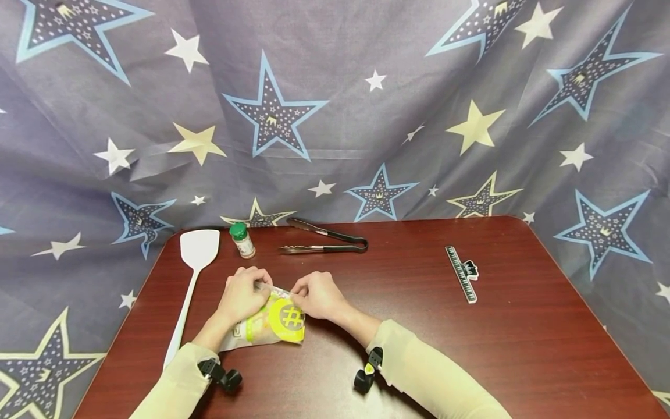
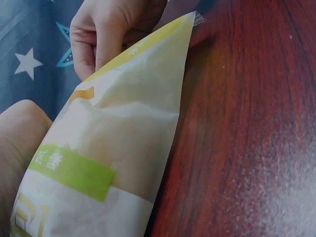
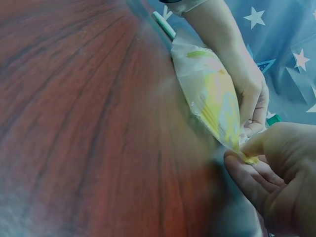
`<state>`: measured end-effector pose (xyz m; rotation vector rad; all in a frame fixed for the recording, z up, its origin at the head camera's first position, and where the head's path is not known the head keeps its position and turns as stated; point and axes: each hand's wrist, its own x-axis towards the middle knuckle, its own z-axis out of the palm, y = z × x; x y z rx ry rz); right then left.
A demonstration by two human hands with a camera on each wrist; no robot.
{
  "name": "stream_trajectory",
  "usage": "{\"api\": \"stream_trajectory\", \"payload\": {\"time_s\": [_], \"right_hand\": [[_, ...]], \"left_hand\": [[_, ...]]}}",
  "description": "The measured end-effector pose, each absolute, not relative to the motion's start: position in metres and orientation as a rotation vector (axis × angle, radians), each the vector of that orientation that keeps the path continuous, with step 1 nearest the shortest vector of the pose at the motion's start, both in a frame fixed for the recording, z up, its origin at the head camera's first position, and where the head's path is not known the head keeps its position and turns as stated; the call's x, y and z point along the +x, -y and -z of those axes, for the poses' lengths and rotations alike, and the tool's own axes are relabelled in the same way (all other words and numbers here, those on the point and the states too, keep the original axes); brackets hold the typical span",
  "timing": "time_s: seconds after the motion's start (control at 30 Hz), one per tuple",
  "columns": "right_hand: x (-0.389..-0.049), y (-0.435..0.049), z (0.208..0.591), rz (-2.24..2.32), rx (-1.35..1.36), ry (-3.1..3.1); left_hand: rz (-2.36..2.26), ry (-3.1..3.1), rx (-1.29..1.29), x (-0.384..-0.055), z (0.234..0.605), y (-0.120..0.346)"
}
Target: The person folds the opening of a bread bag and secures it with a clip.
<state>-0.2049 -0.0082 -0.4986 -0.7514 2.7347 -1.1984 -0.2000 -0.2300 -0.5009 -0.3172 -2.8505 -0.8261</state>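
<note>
1. Printed plastic packet, white and clear with yellow and light-green areas, is held between two hands over the left-centre part of a dark red-brown wood-grain table. Whether its lower edge is touching the tabletop cannot be told.
2. The packet's upper edge is gripped by the left hand, with the thumb laid on the near face and the fingers bent behind; their exact spacing is hidden.
3. The same edge, near the packet's right corner, is pinched between the thumb and curled index finger of the right hand. The two hands are set near each other, with a short stretch of the edge left between them.
4. Both forearms are covered by pale yellow sleeves, and a small black camera is worn at each wrist.
5. Beyond the left hand, a small seasoning shaker with a green cap is placed upright.
6. To its left, a white spatula is laid with its blade toward the back and its handle slanted toward the left sleeve.
7. To the shaker's right, metal tongs with black handles are laid spread, tips pointed left.
8. Well apart on the right, a long-barred clip in black and white is laid at a slant.
9. Behind the table, a grey-blue cloth printed with stars is hung.
</note>
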Motion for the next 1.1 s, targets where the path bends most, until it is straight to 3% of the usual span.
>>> {"api": "stream_trajectory", "payload": {"time_s": [1.1], "right_hand": [[-0.213,-0.015,0.487,1.182,-0.804,-2.701]], "left_hand": [[0.787,2.852,-0.318,-0.201,0.504,0.229]]}}
